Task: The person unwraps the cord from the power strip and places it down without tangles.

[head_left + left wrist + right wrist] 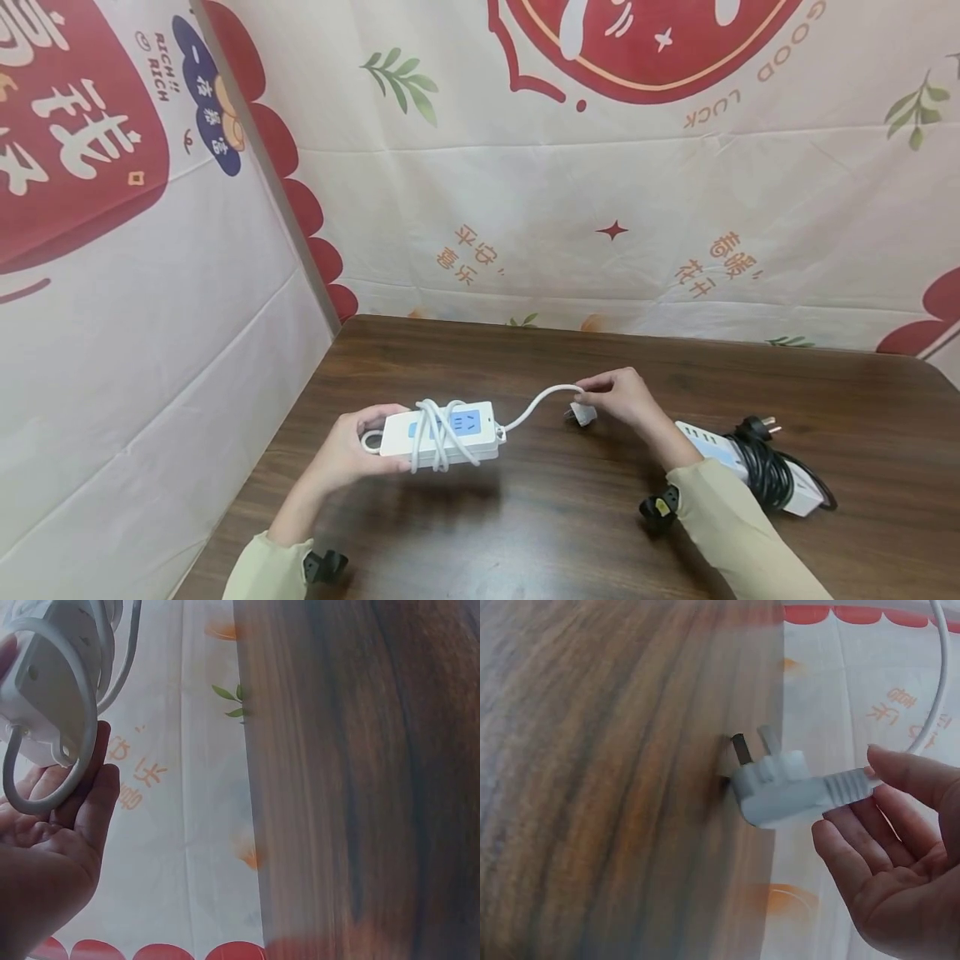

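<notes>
My left hand (356,450) grips a white power strip (480,417) by its left end, raised over the table. Its white cord (442,437) is wound several times round the body, over the light blue socket face. From the strip's right end a length of cord arches across to my right hand (622,398). There my thumb and fingers pinch the cord at the ribbed neck of the white plug (780,791), whose metal prongs show in the right wrist view. In the left wrist view a cord loop (90,742) hangs from the strip's end, in front of the fingers.
A second white power strip (804,493), wrapped in black cord (765,471) with a black plug (756,427), lies on the brown wooden table (570,533) beside my right forearm. Printed cloth (555,192) hangs behind the table, and more (187,333) hangs on the left.
</notes>
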A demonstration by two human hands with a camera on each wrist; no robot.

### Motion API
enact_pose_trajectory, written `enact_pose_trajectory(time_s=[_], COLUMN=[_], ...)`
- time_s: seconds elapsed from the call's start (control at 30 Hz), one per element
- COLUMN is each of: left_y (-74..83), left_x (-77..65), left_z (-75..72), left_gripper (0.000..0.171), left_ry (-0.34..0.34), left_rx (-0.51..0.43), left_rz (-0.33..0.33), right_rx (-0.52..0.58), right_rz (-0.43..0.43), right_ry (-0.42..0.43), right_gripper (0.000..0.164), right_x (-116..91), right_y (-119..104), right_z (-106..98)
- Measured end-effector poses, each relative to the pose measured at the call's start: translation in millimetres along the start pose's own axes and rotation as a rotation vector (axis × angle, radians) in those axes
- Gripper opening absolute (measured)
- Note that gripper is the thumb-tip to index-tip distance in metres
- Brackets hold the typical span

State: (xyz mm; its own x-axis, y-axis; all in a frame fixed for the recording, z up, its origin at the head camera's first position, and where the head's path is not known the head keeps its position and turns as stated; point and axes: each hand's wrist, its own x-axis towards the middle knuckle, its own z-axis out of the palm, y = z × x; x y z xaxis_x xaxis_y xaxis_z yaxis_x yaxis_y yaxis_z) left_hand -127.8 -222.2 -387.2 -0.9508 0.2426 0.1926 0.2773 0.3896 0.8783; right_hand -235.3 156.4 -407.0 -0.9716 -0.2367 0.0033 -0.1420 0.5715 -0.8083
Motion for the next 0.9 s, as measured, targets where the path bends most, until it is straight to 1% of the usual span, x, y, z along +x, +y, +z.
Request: enact_pose_trajectory(time_s=[0.2,0.33,0.43,0.53,0.63,0.77,0.9], left_y=[-1.9,-3.6,-3.3,-1.9,-1.3,-1.5,-0.9], left_x=[1.0,1.3,1.6,1.8,2.4,2.9,3.2], left_z=[2.7,3.9,4.9,6.0,7.1,8.8,10.2], left_gripper=[0.056,0.056,0.057,0.057,0.057,0.058,0.057], left_ry=[0.028,0.039,0.042,0.046,0.044,0.037,0.037], left_rx=[0.013,0.016,0.017,0.018,0.015,-0.015,-0.039], left_rz=[-0.004,-0.023,-0.036,-0.042,-0.043,-0.039,-0.025], right_rx=[-0.008,-0.023,0.012,0.065,0.070,0.016,0.009], right_rz=[-0.046,-0.064,-0.090,-0.137,-0.185,-0.225,-0.241], right_ry=[-0.081,-0.124,-0.183,-0.266,-0.310,-0.304,-0.288], right_gripper=[0.029,0.029,0.030,0.032,0.031,0.027,0.030], right_x=[-4.0,-6.9,-9.3,-11.3,-12.3,-12.3,-12.1], right_y=[-6.5,-6.6,-7.3,-9.4,-12.8,-17.1,-18.6], right_z=[-2.2,-1.2,-2.1,-3.6,-3.1,1.1,6.8])
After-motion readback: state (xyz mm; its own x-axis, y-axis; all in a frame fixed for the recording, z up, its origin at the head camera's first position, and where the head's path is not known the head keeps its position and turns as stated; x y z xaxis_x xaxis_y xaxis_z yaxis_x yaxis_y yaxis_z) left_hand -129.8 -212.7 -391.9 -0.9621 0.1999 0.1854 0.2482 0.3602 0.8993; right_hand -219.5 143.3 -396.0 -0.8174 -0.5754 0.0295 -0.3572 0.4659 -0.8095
